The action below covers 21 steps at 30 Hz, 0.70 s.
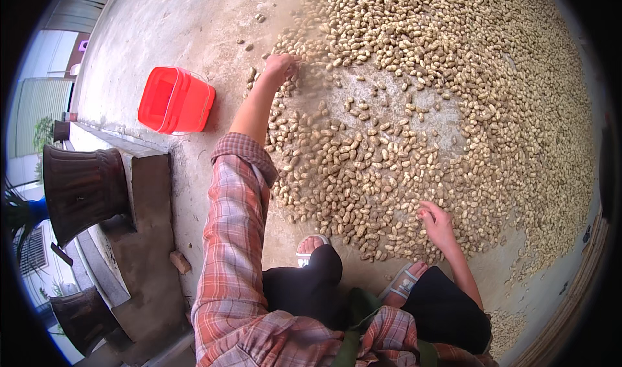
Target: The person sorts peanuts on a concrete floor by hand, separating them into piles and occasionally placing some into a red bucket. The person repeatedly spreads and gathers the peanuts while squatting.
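Peanuts in their shells (359, 172) lie spread over the concrete floor before me. My left hand (283, 68) reaches far out to the left edge of the layer, low over the nuts there. Its fingers point down and are partly blurred, so whether they hold a nut cannot be told. Closer to my body, my right hand (437, 223) hovers above the near edge of the peanuts, by my sandalled foot (406, 282). Thumb and forefinger are bent near each other, and no nut shows clearly between them.
On the floor to the left stands a red plastic bucket (192, 102). Dark plant pots (85, 192) sit on a concrete ledge (150, 202), with a brick piece (180, 262) at its foot. Bamboo-like poles (573, 299) run along the right. Thinly covered floor (388, 90) shows amid the peanuts.
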Motion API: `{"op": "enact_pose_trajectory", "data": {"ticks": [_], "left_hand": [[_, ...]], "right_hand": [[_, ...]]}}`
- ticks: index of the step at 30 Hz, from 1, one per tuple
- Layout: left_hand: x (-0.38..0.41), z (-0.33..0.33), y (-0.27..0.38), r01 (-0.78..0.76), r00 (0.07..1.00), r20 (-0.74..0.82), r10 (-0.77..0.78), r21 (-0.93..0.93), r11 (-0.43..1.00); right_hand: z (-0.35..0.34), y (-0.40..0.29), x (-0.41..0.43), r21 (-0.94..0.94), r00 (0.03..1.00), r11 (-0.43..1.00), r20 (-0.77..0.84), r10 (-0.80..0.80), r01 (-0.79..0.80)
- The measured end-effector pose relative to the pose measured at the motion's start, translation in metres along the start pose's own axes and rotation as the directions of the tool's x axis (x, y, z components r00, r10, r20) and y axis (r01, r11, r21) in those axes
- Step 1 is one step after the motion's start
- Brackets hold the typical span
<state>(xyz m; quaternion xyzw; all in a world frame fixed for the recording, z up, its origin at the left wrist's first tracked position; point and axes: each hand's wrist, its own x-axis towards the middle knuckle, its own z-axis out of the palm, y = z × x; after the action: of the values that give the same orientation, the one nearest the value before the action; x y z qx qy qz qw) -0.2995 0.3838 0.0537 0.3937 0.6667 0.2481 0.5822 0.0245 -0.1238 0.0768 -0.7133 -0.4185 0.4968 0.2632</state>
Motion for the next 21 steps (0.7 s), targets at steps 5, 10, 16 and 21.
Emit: {"op": "enact_pose_trajectory", "data": {"ticks": [5, 10, 16, 21], "left_hand": [[0.025, 0.02, -0.003, -0.265, 0.947, -0.057, 0.316, 0.415, 0.87], [0.025, 0.067, 0.003, -0.299, 0.816, -0.095, 0.57, 0.775, 0.557], [0.018, 0.083, 0.002, -0.173, 0.86, -0.165, 0.482, 0.795, 0.581], [-0.004, 0.053, -0.002, -0.232, 0.973, 0.172, 0.156, 0.737, 0.635]], "right_hand": [[0.0, -0.004, -0.001, -0.011, 1.0, 1.0, 0.008, -0.007, 0.007], [-0.008, 0.003, -0.012, 0.048, 0.999, 0.998, 0.001, 0.037, -0.037], [-0.012, 0.007, -0.016, 0.053, 0.997, 0.996, -0.01, 0.074, -0.073], [-0.013, 0.009, -0.013, 0.065, 0.998, 0.996, -0.024, 0.055, -0.053]]}}
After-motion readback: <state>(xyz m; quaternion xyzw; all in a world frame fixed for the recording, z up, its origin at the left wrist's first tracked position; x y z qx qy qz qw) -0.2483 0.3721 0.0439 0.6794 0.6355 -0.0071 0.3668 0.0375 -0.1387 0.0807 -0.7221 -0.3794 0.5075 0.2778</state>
